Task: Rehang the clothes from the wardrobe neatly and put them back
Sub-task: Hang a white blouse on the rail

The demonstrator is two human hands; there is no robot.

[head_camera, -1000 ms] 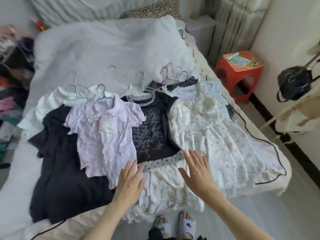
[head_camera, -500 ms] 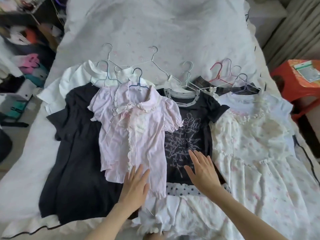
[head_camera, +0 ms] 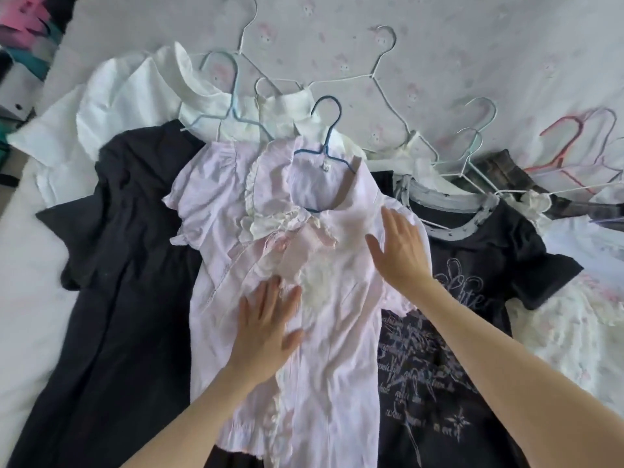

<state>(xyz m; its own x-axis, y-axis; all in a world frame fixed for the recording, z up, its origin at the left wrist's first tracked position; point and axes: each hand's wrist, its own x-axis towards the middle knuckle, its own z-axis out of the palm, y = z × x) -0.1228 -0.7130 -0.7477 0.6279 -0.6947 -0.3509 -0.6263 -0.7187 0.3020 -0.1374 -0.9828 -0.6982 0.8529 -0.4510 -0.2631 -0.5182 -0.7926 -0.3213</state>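
Observation:
A pale pink frilled blouse (head_camera: pixel 337 349) lies face up on the bed, hung on a blue wire hanger (head_camera: pixel 327 136). My left hand (head_camera: pixel 266 324) lies flat on the blouse's front placket, fingers straight. My right hand (head_camera: pixel 400 251) presses flat on the blouse's right shoulder beside the collar. A plain black dress (head_camera: pixel 114 298) lies to the left. To the right is a black printed T-shirt (head_camera: pixel 472 332), partly under the blouse. A white collared blouse (head_camera: pixel 128 96) sits behind them.
Several wire hangers spread over the grey patterned bedspread (head_camera: pixel 472 45), among them a white hanger (head_camera: pixel 385 62), a light blue hanger (head_camera: pixel 233 96) and a pink hanger (head_camera: pixel 574 136). A cream floral dress (head_camera: pixel 580 332) lies at the right edge. Clutter shows at the top left corner.
Both hands have moved up from the garments' hems onto the pink blouse, the right hand crossing from the black T-shirt to the blouse's shoulder. The view has come closer.

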